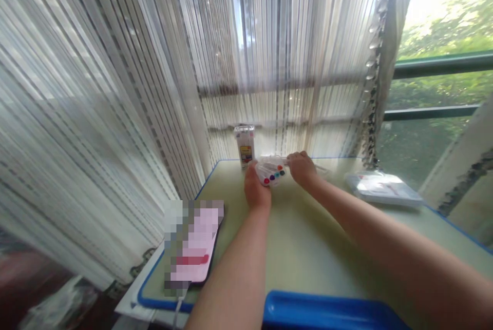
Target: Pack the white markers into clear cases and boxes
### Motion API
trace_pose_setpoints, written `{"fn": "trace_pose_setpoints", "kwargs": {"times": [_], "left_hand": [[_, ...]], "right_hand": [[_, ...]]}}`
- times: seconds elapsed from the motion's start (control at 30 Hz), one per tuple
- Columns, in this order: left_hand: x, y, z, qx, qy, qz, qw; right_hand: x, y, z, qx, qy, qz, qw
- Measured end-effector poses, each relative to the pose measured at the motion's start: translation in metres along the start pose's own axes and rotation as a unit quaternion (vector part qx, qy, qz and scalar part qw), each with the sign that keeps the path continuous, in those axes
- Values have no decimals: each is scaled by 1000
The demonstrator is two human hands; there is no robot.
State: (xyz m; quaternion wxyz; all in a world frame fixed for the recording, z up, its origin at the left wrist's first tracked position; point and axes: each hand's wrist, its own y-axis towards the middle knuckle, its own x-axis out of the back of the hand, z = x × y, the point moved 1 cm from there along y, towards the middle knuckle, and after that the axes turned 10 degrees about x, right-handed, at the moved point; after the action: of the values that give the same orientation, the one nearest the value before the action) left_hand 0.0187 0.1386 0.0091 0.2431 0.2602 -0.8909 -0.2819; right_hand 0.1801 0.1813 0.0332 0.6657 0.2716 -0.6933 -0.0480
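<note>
My left hand is wrapped round the left side of a clear pack of white marker pens. Round coloured ends, red, purple, blue, dark and orange, face me. At the pack's right end my right hand is closed, its fingers curled; whether it grips the pack's edge or something thin from it is hidden. Just behind my left hand stands an upright clear box with a printed label. A pale, thin thing shows beyond my right hand, too blurred to name.
A flat clear plastic case lies on the right of the blue-edged table. A phone with a cable lies at the left edge. A blue tray is at the near edge. String curtains hang close behind.
</note>
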Motion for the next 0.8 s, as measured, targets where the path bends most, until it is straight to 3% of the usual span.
{"fn": "trace_pose_setpoints", "kwargs": {"times": [0.1,0.23,0.37,0.5,0.53,0.8], "left_hand": [[0,0,-1,-12,-7,-3,1000],[-1,-2,-6,-56,-12,36,998],[-4,-9,-13,-135,-5,95,986],[-6,-16,-19,-183,-9,147,972],[-5,-17,-21,-183,-11,154,971],[9,-17,-28,-133,9,144,981]], "right_hand": [[18,-15,-19,-95,98,-61,989],[35,-47,-35,-225,375,-70,897],[48,-82,-31,-233,490,-85,836],[55,-110,-21,-197,677,-209,678],[55,-114,-19,-185,696,-234,654],[52,-124,-14,-187,723,-248,617]]}}
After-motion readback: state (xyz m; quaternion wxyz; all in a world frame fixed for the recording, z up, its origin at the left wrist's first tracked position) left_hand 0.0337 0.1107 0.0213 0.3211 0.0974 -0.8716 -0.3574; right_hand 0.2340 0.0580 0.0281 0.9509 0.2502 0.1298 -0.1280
